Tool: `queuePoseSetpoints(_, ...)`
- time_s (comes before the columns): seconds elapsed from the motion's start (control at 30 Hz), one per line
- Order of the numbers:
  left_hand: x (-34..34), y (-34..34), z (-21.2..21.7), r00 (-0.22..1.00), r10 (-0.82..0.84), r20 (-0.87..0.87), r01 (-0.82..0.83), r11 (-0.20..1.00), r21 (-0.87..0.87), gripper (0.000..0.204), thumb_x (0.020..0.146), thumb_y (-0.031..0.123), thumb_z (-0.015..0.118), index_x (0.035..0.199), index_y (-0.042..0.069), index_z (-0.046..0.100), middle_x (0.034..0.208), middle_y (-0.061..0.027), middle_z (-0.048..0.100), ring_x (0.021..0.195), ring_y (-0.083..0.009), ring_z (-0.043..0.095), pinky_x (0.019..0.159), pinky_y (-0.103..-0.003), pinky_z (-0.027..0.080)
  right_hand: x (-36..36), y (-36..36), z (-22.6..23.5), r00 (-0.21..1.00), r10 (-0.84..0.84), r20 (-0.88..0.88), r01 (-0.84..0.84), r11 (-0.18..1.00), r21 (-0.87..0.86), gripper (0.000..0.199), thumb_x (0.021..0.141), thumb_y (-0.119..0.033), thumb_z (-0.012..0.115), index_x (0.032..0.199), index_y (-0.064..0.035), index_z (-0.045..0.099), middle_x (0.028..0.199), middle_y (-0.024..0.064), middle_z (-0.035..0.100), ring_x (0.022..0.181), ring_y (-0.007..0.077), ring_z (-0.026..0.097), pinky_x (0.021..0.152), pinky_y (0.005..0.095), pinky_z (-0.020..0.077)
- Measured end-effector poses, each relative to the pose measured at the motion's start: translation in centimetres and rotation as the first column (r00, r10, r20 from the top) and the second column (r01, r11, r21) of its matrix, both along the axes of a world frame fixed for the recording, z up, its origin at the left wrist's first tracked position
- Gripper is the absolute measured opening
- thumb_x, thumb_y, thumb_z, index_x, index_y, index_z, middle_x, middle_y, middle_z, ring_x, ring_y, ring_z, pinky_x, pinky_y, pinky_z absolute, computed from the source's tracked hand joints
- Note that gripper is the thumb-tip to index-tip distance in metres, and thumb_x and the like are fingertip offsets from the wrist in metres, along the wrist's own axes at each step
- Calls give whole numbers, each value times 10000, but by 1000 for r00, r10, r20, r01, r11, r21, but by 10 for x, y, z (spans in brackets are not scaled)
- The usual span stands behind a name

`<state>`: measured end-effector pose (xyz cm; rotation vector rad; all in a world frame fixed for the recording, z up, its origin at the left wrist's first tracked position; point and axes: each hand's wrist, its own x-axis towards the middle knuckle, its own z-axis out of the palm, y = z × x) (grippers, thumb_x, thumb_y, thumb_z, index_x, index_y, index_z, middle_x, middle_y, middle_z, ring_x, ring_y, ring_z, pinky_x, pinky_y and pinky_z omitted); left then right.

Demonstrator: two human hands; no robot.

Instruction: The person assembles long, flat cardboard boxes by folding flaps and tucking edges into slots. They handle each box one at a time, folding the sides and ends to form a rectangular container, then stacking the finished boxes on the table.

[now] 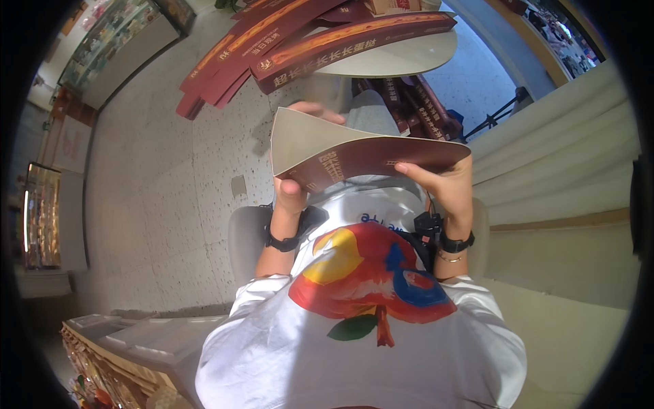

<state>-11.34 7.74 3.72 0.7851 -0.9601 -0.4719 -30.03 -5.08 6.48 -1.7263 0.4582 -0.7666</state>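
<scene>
In front of my lap I hold a long maroon carton [347,162] with printing on its outer face and a pale inner side. It is bowed and gapes at its left end. My left hand [291,196] grips that end, thumb on the near edge; fingertips show beyond the far edge. My right hand [446,187] grips the other end, with its thumb laid along the printed face and its fingers hidden underneath. Both wrists carry black bands.
A round pale table [402,58] stands ahead, with several long maroon boxes [354,51] on it, some jutting past its left edge. More such boxes [426,109] lie below it. A cream curtain [558,150] hangs at right; display cases [44,215] line the left.
</scene>
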Motion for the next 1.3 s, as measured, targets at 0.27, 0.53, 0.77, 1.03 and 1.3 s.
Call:
queuePoseSetpoints(0.27,0,12,0,971,194,142,-189,981,-46,488,701,204,842,1060,-48,627,1018,-109,650,933,-180,610,819,-305,483,-12,-35,54,977,204,-59,-211,968,-137,244,740,21,786,977,24,731,894,83,743,780,103,672,680,252,524)
queuePoseSetpoints(0.53,14,15,2,846,201,494,-163,979,-120,663,607,285,894,1107,-26,589,1013,-137,668,896,-226,662,762,-327,523,18,-18,114,744,225,-629,-648,471,-599,191,755,-108,773,898,5,716,772,174,676,696,336,656,615,359,506)
queuePoseSetpoints(0.77,0,6,2,906,164,389,-135,986,-99,904,542,391,932,1211,-6,473,1073,-142,650,906,-236,664,801,-340,522,26,-13,103,766,202,-610,-633,400,-663,135,775,-91,736,872,-9,691,698,164,626,644,350,614,566,404,474)
queuePoseSetpoints(1.03,1,6,5,920,196,339,-172,980,-99,980,542,359,941,1307,7,440,1245,-168,549,1084,-270,594,903,-381,507,27,-11,106,757,187,-627,-645,374,-667,134,807,-109,712,886,-9,670,666,178,614,638,363,619,571,417,482)
queuePoseSetpoints(1.3,-6,11,43,275,493,825,-641,734,-225,283,741,188,794,916,35,633,1029,-107,601,1089,-295,539,956,-434,419,27,-11,106,704,251,-665,-603,705,-373,485,825,-56,697,1251,-50,466,765,181,645,763,397,647,651,413,502)
